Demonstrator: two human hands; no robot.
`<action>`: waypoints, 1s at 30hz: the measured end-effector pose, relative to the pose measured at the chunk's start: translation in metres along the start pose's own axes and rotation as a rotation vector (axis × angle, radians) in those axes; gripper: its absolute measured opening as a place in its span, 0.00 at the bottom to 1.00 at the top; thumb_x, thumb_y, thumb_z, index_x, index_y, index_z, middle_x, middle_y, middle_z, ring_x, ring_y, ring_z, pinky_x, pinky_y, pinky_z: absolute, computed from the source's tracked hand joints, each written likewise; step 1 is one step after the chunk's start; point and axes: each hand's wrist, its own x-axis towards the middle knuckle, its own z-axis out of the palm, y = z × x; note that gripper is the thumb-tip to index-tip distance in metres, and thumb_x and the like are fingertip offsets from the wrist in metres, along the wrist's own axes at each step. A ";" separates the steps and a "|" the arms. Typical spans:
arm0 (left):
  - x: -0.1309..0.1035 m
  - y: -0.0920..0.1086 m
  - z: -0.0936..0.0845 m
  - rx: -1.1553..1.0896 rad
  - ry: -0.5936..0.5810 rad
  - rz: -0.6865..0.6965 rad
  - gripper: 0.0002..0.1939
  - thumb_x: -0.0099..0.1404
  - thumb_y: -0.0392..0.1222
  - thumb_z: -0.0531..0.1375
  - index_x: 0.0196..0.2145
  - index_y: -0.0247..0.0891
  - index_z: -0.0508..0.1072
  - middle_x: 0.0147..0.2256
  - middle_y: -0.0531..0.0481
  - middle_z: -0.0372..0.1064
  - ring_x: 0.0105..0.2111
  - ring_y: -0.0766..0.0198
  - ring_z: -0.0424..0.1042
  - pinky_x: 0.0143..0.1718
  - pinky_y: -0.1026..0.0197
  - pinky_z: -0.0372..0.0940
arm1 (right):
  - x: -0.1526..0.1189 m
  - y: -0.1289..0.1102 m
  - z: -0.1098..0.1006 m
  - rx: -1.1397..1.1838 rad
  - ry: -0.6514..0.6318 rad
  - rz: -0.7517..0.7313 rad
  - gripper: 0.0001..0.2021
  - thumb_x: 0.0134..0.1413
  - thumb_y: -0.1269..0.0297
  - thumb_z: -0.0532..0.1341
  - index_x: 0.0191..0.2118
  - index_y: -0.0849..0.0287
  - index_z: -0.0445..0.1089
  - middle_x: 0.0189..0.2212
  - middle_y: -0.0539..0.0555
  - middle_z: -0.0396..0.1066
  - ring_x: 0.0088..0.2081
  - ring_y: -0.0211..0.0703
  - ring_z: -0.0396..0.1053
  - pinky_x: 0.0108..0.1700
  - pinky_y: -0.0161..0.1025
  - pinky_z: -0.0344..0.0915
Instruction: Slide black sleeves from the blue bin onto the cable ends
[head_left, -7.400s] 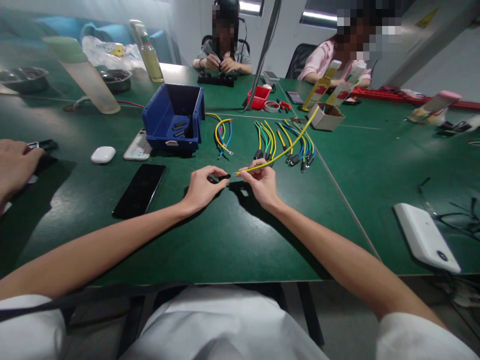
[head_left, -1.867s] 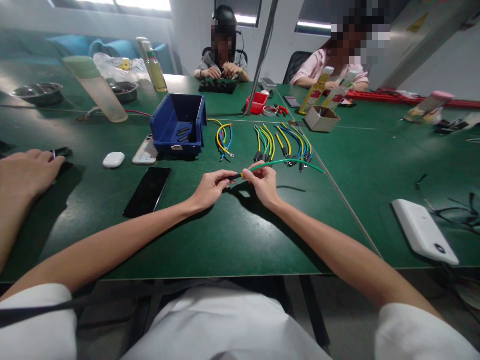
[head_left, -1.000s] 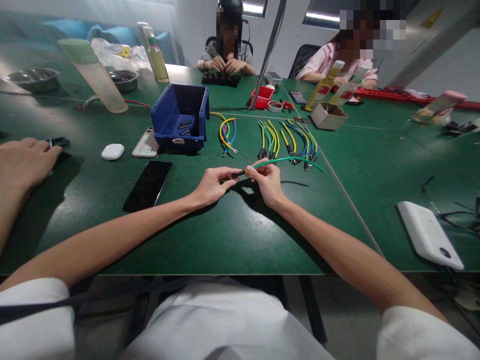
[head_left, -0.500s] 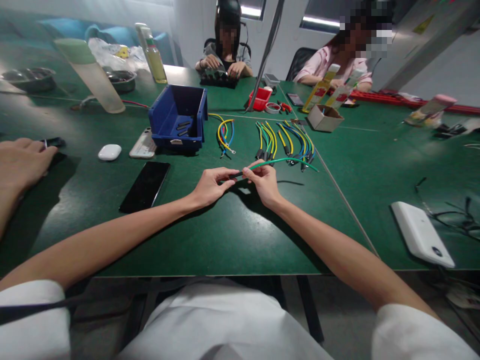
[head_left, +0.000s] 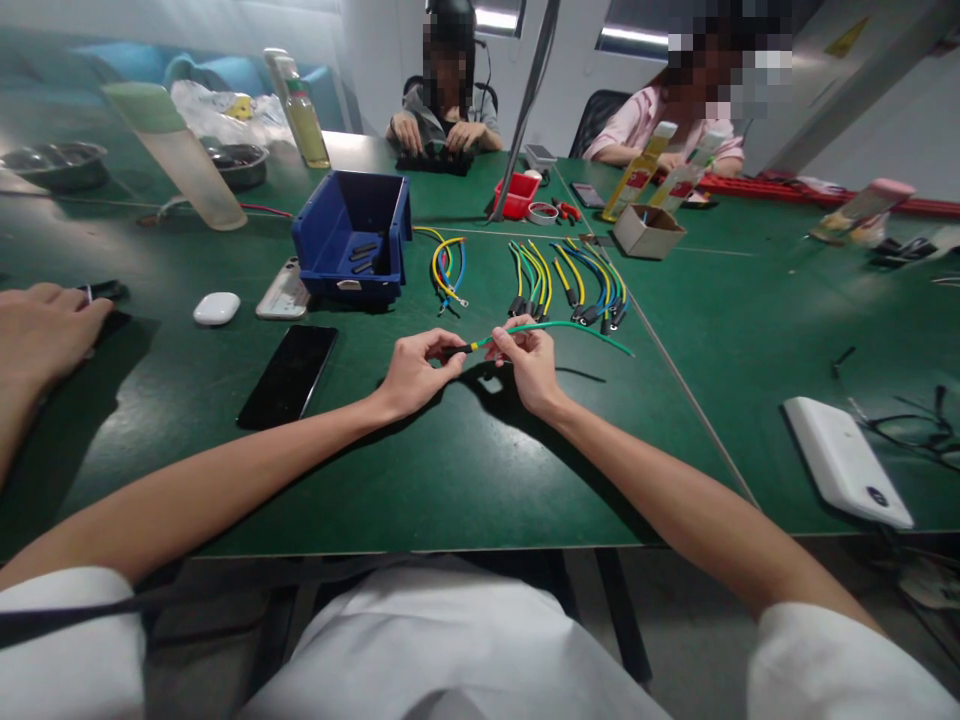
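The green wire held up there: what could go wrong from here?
The black sleeve in the left hand might slip off the green wire if the pinch loosens. The wire's loose end, arching out past the right hand, could brush the laid-out wires just beyond.

The person here has on a plain white top (head_left: 450, 650) of soft, matte cloth, loose enough to crease across the front, where I see it shade to pale grey. The short white left sleeve (head_left: 75, 665) and the short white right sleeve (head_left: 817, 665) are wide and rounded at the hem, and a flat, dark band (head_left: 67, 619) like a strap crosses the left one. Past the hems come bare, slender forearms (head_left: 225, 480), then a slim bare left hand (head_left: 411, 376) and a slim bare right hand (head_left: 535, 372).
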 end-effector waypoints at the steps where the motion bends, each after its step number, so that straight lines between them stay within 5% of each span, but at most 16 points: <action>1: 0.000 0.000 0.000 -0.005 0.000 -0.003 0.09 0.59 0.40 0.62 0.36 0.33 0.74 0.34 0.47 0.76 0.32 0.64 0.74 0.35 0.62 0.69 | 0.000 0.000 0.000 -0.004 0.001 -0.005 0.18 0.49 0.49 0.67 0.33 0.55 0.62 0.22 0.46 0.71 0.24 0.39 0.72 0.24 0.33 0.63; 30: 0.001 -0.001 -0.001 0.022 -0.006 -0.008 0.11 0.60 0.42 0.62 0.39 0.34 0.76 0.35 0.46 0.77 0.33 0.63 0.75 0.35 0.63 0.68 | -0.003 0.001 0.005 0.024 0.033 -0.031 0.18 0.50 0.50 0.67 0.33 0.56 0.62 0.22 0.47 0.72 0.24 0.38 0.72 0.21 0.31 0.61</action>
